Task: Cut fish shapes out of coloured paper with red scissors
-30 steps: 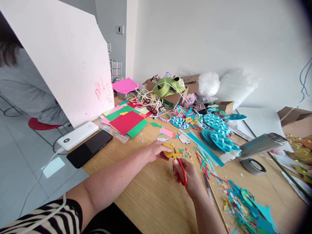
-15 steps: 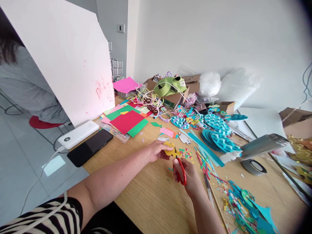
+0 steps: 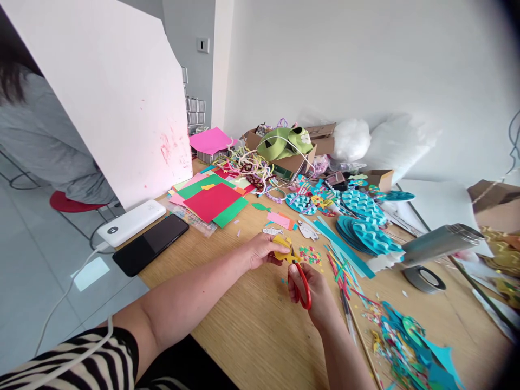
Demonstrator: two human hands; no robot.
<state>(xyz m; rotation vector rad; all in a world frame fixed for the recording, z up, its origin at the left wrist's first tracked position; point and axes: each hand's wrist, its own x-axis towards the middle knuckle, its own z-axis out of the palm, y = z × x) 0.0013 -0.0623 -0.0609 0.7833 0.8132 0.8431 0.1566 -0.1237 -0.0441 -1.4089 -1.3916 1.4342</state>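
My left hand [image 3: 260, 252] pinches a small yellow paper cutout [image 3: 283, 251] just above the wooden table [image 3: 252, 325]. My right hand [image 3: 314, 292] is closed round red-handled scissors [image 3: 303, 285], whose blades reach up into the yellow cutout. Small coloured paper bits [image 3: 309, 254] lie right beside the cutout. A white paper fish shape [image 3: 271, 232] sits just beyond my left hand.
Red and green paper sheets [image 3: 211, 200], a black phone [image 3: 151, 244] and a white power bank [image 3: 132, 222] lie left. Teal wavy paper discs [image 3: 365, 227], paper strips [image 3: 345, 271], a tape roll [image 3: 424, 279] and teal scraps [image 3: 410, 346] fill the right. Another person sits behind a white board [image 3: 105, 97].
Both hands stay in place. The yellow cutout has turned slightly between my fingers as the scissors work on it.
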